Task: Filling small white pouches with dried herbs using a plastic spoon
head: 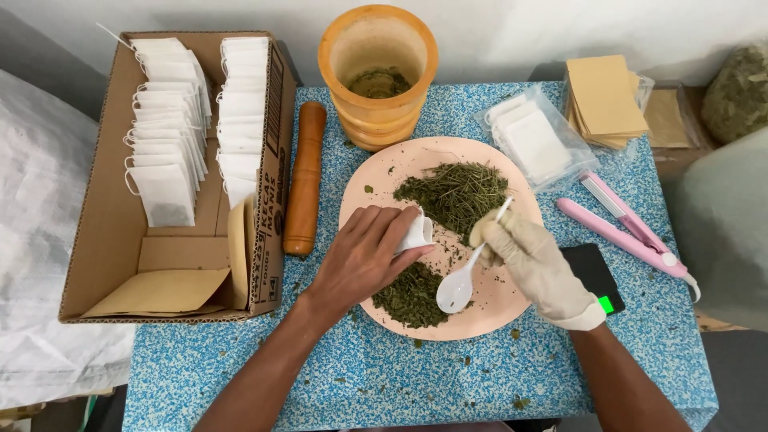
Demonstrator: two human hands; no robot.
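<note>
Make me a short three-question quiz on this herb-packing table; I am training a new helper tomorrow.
1. True or false: the right hand wears a glove.
2. What does the left hand hold? A) small white bag B) wooden pestle C) pink sealer
3. Where do the filled white bags stand?

Key:
1. True; it holds a white spoon over the pink plate.
2. A
3. In rows in the cardboard box on the left.

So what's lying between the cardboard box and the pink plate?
In the head view, a wooden pestle lies lengthwise on the blue speckled table, between the cardboard box and the pink plate, beside the box's wall.
</note>
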